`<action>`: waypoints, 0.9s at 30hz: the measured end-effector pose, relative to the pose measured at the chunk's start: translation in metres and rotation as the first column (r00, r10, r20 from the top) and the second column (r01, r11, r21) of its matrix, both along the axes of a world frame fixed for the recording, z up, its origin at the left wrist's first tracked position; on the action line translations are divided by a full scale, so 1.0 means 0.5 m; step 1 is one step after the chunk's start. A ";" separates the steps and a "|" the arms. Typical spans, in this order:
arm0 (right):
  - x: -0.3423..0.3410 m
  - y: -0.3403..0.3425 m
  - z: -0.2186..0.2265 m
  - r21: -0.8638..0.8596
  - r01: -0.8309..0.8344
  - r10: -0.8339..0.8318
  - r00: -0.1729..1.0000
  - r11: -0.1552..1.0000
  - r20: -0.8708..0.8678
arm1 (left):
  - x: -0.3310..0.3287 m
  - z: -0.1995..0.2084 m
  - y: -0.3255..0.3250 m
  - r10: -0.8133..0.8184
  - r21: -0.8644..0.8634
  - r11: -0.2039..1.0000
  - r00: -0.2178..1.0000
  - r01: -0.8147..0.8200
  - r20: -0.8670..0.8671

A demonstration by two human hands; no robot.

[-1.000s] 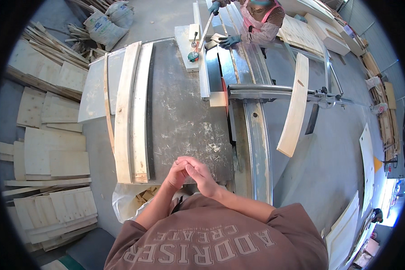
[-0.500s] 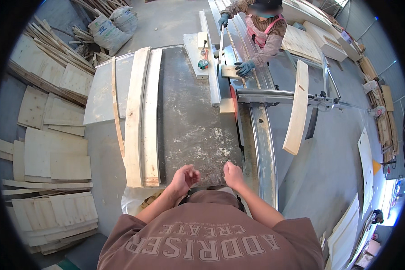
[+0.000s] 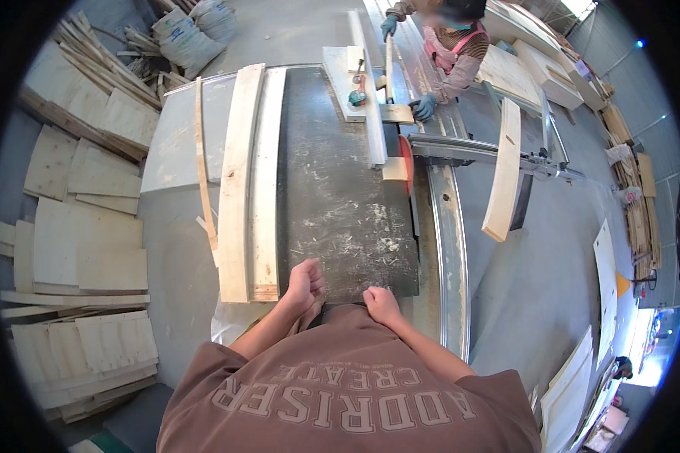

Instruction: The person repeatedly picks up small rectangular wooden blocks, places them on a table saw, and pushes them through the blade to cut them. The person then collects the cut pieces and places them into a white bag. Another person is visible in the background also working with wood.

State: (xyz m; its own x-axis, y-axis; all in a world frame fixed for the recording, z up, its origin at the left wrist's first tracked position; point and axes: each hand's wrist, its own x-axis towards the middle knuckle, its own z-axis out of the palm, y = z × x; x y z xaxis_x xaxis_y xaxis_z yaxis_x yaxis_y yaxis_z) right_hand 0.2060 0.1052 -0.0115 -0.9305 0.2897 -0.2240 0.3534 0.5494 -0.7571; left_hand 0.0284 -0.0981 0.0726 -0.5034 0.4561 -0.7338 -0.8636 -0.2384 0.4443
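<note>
Both my hands hover at the near edge of a dark saw table [image 3: 332, 234] strewn with pale chips. My left hand [image 3: 304, 285] is curled closed close to the ends of two long pale boards [image 3: 238, 189]. To its right, my right hand [image 3: 382, 304] makes a fist near the table's front edge; neither hand shows anything in it. Farther up the table, a small wood block [image 3: 394, 168] lies between the end of a metal fence [image 3: 375, 128] and a red round saw blade [image 3: 406, 162].
Across the table a co-worker's gloved hand [image 3: 425, 106] is at a short wood piece [image 3: 397, 113]; the other glove [image 3: 389, 25] is at a long strip. A curved-looking board [image 3: 504, 174] lies beyond the sliding rail [image 3: 449, 226]. Plywood stacks [image 3: 91, 241] line the left side.
The whole view has shifted slightly. My right hand has drawn back toward my body and a little left. My left hand has turned and closed more tightly.
</note>
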 end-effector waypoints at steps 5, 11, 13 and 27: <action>-0.009 -0.010 0.007 -0.012 0.102 -0.103 0.994 0.995 -0.048 | -0.011 -0.005 -0.010 -0.150 -0.155 0.981 0.967 0.119 -0.205; -0.022 -0.030 0.020 -0.029 0.078 -0.080 0.994 0.997 -0.076 | -0.009 -0.030 -0.025 -0.134 -0.112 0.987 0.974 0.115 -0.183; -0.027 -0.031 0.030 -0.044 0.082 -0.086 0.993 0.996 -0.076 | -0.004 -0.036 -0.027 -0.153 -0.102 0.985 0.975 0.137 -0.164; -0.026 -0.024 0.049 -0.074 0.060 -0.063 0.998 0.995 -0.029 | 0.037 -0.066 -0.013 -0.197 0.018 0.980 0.978 0.199 -0.065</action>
